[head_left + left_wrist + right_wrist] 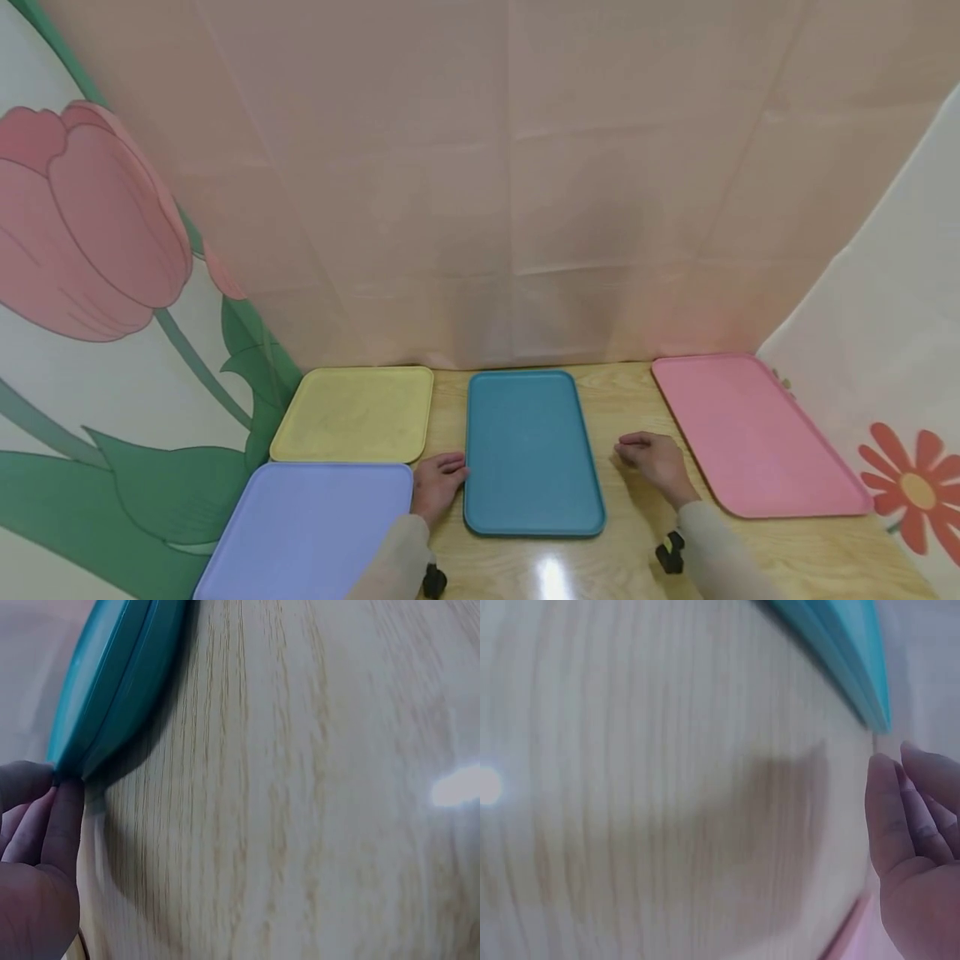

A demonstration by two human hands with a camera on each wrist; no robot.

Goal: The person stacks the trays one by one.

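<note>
A teal tray (531, 454) lies on the wooden table between my two hands. At its left edge, my left hand (437, 486) pinches the rim between thumb and fingers. The left wrist view has the fingertips (66, 796) right at the tray's edge (112, 697). My right hand (654, 462) is held over the table, apart from the teal tray and left of the pink tray (757, 437). Its fingers (889, 814) are loosely bent with nothing between them, and the teal tray's corner (855, 667) shows beyond them.
A yellow tray (352, 414) lies at the back left, with a lavender tray (311, 525) in front of it, partly covered by my left sleeve. Behind the wooden table (517, 567) hangs a plain pinkish-beige sheet (510, 183). Flower-printed cloths flank both sides.
</note>
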